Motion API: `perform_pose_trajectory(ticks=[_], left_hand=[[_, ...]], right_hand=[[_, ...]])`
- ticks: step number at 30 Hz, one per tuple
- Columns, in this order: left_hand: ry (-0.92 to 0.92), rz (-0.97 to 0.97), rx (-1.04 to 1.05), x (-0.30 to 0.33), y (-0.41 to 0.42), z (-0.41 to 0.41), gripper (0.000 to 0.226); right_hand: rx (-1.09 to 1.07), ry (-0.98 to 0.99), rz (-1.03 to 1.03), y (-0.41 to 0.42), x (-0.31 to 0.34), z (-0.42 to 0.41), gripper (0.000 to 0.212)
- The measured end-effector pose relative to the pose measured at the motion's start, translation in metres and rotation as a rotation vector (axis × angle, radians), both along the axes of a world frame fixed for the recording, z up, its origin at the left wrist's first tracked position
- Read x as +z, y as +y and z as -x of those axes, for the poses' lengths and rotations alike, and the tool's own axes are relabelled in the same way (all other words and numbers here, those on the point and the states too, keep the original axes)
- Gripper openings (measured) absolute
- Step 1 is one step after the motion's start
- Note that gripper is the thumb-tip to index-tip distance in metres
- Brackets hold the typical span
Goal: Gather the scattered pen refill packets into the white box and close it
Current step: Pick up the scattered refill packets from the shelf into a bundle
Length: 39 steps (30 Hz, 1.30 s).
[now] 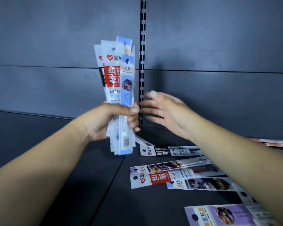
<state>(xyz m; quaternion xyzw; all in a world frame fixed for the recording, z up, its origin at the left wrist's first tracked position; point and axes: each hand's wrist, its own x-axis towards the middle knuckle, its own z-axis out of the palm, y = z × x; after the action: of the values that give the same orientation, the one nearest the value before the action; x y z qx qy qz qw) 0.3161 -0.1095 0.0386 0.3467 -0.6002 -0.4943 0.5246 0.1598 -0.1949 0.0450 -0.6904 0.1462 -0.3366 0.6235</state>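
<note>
I am holding an upright bundle of pen refill packets [117,88] in my left hand [108,121], with my fingers [134,110] curled and clamped around the lower part of the bundle, so the packets are fanning out slightly above my fist and sticking out below it. The front packets are showing a red label and a pale blue strip. My right hand [168,111] is hanging in the air just beside the bundle, not touching it, with its fingers spread apart and holding nothing; it is blurred, so I cannot be sure of its exact pose. Both hands are raised above a dark grey shelf [72,176] with a dark back panel [55,46] and a slotted vertical rail [142,46] running up behind the bundle. More packets are lying scattered flat on the shelf below my right forearm: one with a black label [167,151], a red-labelled one [160,177] overlapping others with picture prints, and a purple one [219,215] nearest to me at the bottom edge. The white box is not appearing anywhere in this view.
</note>
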Motion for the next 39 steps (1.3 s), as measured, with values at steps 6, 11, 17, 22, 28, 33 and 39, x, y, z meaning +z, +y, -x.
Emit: perform_pose_trajectory(ticks=[6, 11, 17, 22, 28, 33, 39], left_hand=[[0.069, -0.057, 0.358, -0.016, -0.010, -0.017, 0.021], [0.074, -0.072, 0.389, -0.019, -0.010, -0.022, 0.023], [0.112, -0.075, 0.422, -0.018, -0.011, -0.023, 0.021], [0.235, -0.065, 0.435, -0.016, -0.018, -0.005, 0.024], [0.240, -0.071, 0.427, -0.017, -0.021, 0.017, 0.033], [0.372, -0.105, 0.388, -0.012, -0.018, 0.008, 0.034], [0.543, -0.033, 0.497, -0.010, -0.021, -0.003, 0.013]], right_hand=[[-0.209, 0.503, 0.314, -0.015, -0.042, -0.003, 0.022], [-0.318, 0.786, 0.598, -0.013, -0.052, -0.019, 0.042], [-0.377, 0.626, 0.349, -0.015, -0.044, -0.014, 0.024], [-0.470, 0.066, 0.146, -0.006, -0.027, -0.012, 0.011], [-0.380, -0.025, 0.488, 0.017, -0.022, -0.019, 0.025], [-0.294, -0.017, 0.454, 0.019, -0.028, -0.022, 0.029], [-0.290, 0.113, 0.906, 0.025, -0.050, -0.025, 0.048]])
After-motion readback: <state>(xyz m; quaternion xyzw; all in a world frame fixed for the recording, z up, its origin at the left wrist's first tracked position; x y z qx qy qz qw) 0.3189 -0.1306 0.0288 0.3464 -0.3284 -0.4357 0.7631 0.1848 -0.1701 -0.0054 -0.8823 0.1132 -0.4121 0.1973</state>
